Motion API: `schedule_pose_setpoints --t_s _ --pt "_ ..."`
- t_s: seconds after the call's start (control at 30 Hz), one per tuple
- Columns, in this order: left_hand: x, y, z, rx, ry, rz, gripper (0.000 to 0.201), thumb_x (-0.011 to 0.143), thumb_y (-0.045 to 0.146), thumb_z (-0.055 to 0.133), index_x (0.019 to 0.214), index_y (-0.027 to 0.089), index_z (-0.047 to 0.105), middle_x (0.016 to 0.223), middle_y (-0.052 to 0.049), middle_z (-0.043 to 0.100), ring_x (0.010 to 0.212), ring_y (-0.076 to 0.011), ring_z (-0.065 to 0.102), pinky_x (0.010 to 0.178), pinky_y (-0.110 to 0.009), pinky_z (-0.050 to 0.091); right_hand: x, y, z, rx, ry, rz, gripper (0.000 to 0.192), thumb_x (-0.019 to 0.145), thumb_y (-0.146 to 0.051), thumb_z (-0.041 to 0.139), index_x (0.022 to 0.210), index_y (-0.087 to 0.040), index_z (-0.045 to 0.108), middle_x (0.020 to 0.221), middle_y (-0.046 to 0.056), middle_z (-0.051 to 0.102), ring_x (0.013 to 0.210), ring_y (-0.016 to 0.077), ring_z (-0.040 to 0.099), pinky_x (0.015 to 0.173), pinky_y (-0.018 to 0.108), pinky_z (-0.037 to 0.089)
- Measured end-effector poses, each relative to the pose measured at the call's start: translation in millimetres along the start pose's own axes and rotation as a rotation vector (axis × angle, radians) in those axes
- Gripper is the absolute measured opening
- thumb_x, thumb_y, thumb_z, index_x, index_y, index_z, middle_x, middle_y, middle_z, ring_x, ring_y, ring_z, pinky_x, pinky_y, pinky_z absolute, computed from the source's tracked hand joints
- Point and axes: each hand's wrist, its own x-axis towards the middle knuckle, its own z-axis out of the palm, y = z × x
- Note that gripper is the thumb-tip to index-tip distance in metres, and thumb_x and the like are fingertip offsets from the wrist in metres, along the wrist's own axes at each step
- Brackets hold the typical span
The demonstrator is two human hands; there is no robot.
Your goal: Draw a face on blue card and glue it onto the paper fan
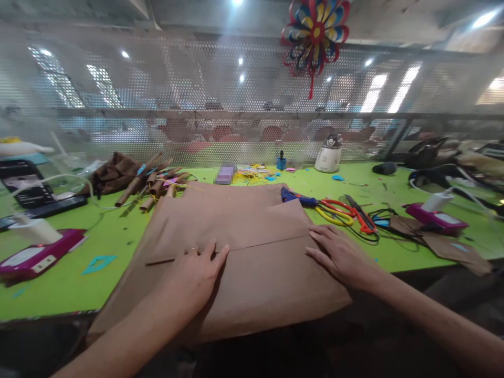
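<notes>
Head view, centre: a large sheet of brown paper lies flat on a green table, its near edge hanging over the table's front rim; a folded flap runs across its middle.
Left hand: lower centre-left, flat and open, palm down on the paper, fingers spread toward the fold line; it grips nothing.
Right hand: lower centre-right, also flat and open, pressing the paper's right edge by the fold.
Hands together: well apart, one on each side of the sheet.
Right of the paper: yellow-handled scissors, red-handled scissors, and a blue glue gun touching the paper's far right corner.
Upper left of the table: a bundle of brown paper rolls.
Far left: a pink device with a white block on it.
Far right: a second pink device.
Back centre-right: a white appliance against a perforated mesh screen.
Top centre-right: a multicoloured paper pinwheel hangs on the screen.
</notes>
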Motion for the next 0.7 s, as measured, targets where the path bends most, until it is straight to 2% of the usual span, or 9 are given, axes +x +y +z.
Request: schedule_pose_setpoints --t_s 0.17,0.27,0.4,0.53,0.7 --pt "-14 -15 4.6 -0.032 -0.044 0.047 0.056 0.083 -0.003 0.027 0.135 0.003 0.048 0.137 -0.022 0.051 0.119 -0.0307 0.056 0.097 -0.044 0.048 -2 1 5 -0.007 0.016 0.014 0.053 0.094 -0.050 0.038 0.121 -0.010 0.060 0.129 0.013 0.060 0.119 0.0299 0.050 0.105 0.046 0.038" --pt "-27 -28 12.3 -0.054 -0.013 0.036 0.055 0.082 -0.002 0.026 0.132 -0.001 0.050 0.138 -0.022 0.050 0.123 -0.0299 0.053 0.101 -0.044 0.045 -4 3 8 -0.004 0.031 0.034 0.052 0.095 -0.050 0.037 0.114 -0.010 0.063 0.126 0.015 0.061 0.116 0.0297 0.053 0.103 0.047 0.040" --pt "-47 -48 23.2 -0.135 0.054 -0.041 0.053 0.081 -0.002 0.027 0.125 -0.001 0.056 0.131 -0.022 0.056 0.122 -0.0301 0.055 0.100 -0.045 0.046 -6 8 16 -0.010 0.061 0.028 0.053 0.094 -0.052 0.038 0.113 -0.009 0.064 0.124 0.016 0.062 0.114 0.0306 0.054 0.100 0.047 0.041" --pt "-66 -67 30.7 -0.178 0.060 -0.110 0.051 0.081 -0.001 0.031 0.123 0.003 0.059 0.131 -0.020 0.058 0.122 -0.0282 0.055 0.100 -0.042 0.047 -7 14 25 -0.027 0.088 0.015 0.055 0.093 -0.051 0.039 0.113 -0.007 0.065 0.121 0.017 0.064 0.114 0.0323 0.054 0.101 0.048 0.041" --pt "-76 -75 38.2 -0.166 0.056 -0.130 0.049 0.082 0.002 0.035 0.125 0.006 0.058 0.133 -0.018 0.056 0.123 -0.0284 0.054 0.101 -0.045 0.045 -8 16 28 -0.019 0.089 0.012 0.054 0.092 -0.052 0.040 0.113 -0.010 0.066 0.120 0.015 0.065 0.111 0.0326 0.055 0.098 0.049 0.043"
